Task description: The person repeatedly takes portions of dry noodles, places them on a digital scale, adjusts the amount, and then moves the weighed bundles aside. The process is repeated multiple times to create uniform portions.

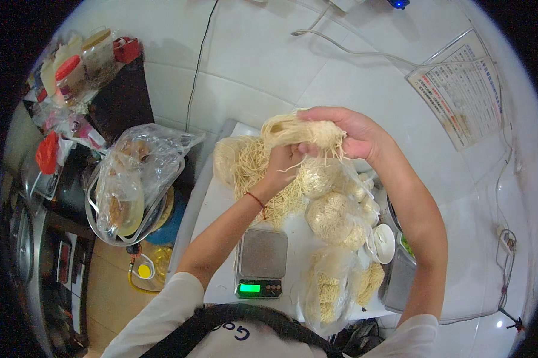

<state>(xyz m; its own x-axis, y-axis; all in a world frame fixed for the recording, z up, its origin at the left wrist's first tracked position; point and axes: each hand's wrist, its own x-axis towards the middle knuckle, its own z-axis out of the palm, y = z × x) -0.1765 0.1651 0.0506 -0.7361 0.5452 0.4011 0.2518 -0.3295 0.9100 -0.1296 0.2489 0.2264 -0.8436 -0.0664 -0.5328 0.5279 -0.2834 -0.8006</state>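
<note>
A folded bundle of pale noodles (302, 131) is held up between my two hands, above the far part of the white table (219, 210). My right hand (354, 127) grips its right end, where loose strands hang down. My left hand (287, 161) closes on it from below, its fingers partly hidden by the noodles. Beneath my hands lies a heap of loose noodles (273, 203). Nearer to me stands a digital kitchen scale (263, 255) with a bare plate and a lit green display.
Bagged noodle portions (334, 217) line the table's right side, beside a white bowl (382, 244). Another clear bag of noodles (329, 286) lies near the front edge. At left, a plastic-bagged pot (130, 192) stands by a stove (27, 241). Tiled wall (260, 58) rises behind.
</note>
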